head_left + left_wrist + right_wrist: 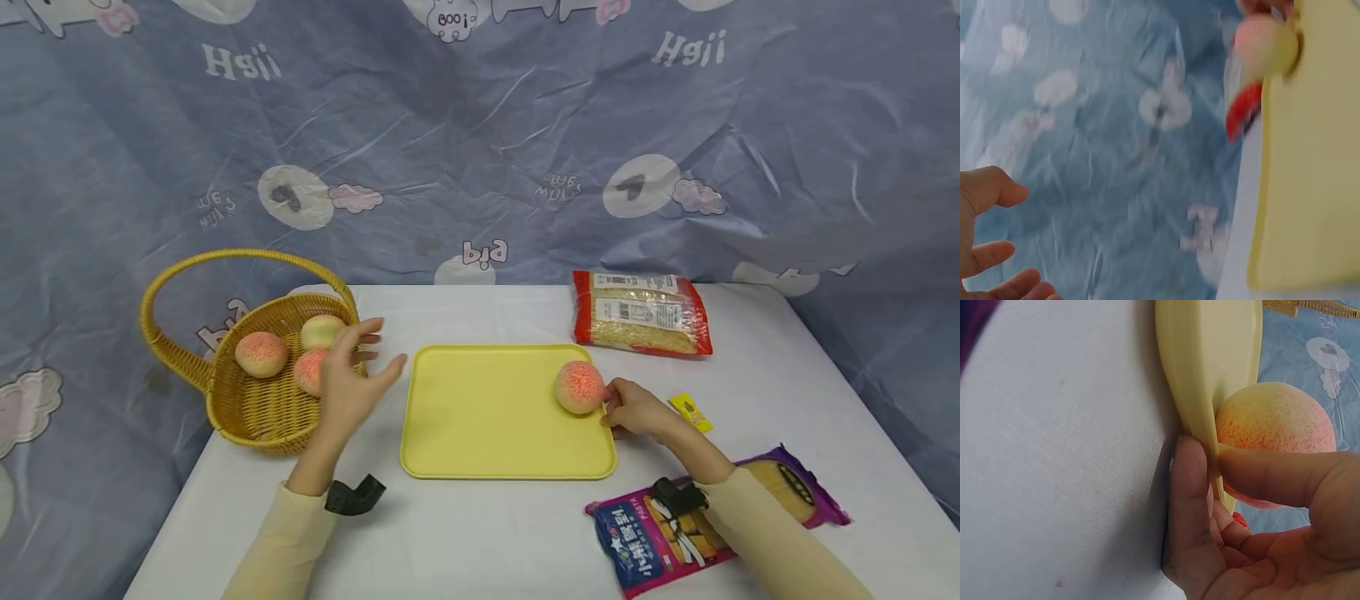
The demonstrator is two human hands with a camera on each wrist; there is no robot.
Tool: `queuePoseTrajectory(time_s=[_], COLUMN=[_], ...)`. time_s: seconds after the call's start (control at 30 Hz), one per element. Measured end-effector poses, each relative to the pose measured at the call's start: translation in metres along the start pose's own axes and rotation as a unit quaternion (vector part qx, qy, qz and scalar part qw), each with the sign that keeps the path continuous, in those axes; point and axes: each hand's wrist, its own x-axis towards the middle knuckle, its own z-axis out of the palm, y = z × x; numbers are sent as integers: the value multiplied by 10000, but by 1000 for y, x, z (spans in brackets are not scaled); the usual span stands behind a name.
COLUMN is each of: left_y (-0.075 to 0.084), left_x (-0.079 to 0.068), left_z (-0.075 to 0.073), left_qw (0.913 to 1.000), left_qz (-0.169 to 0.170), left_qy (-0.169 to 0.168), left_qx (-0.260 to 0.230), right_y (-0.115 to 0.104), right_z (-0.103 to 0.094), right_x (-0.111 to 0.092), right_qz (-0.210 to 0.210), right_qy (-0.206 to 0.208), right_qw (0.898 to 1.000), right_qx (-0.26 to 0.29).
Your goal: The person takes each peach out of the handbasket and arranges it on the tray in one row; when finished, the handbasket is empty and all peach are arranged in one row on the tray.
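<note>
A yellow tray (495, 417) lies on the white table with one pink and cream peach (581, 387) near its right edge. My right hand (637, 410) pinches the tray's right rim, thumb on top beside the peach and fingers under the edge, as the right wrist view shows (1260, 531). My left hand (351, 375) hovers at the right side of a wicker basket (262, 417), its fingers spread and nothing between them. Inside the basket sit a peach (262, 355), a paler peach (321, 332) and another peach (309, 372), the last partly hidden by the left hand.
Behind the tray's right side lies a red-edged bag of grain (637, 315). A small yellow packet (691, 412) rests right of the tray. Under the right forearm is a purple pasta bag (652, 537). A patterned blue cloth (480, 167) hangs behind the table.
</note>
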Motion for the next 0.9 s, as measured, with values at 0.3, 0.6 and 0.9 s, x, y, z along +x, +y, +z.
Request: queuePoseTrajectory(time_s=[0.3,0.6,0.9], left_y=[-60,-94,-100], left_x=[10,13,12], left_z=[-67,-85,-83], left_qw=[9859,9580,9342], left_qz=[-1286,-2558,-3056], left_qy=[670,-312,-1089], left_qx=[834,1258,1486], right_y=[2,4,4], right_z=[-1,1,1], right_x=[-2,1,1], right_qz=[4,-29,-34], right_qy=[24,-53,-60], right_qw=[10000,9997,9996], right_qx=[81,228,256])
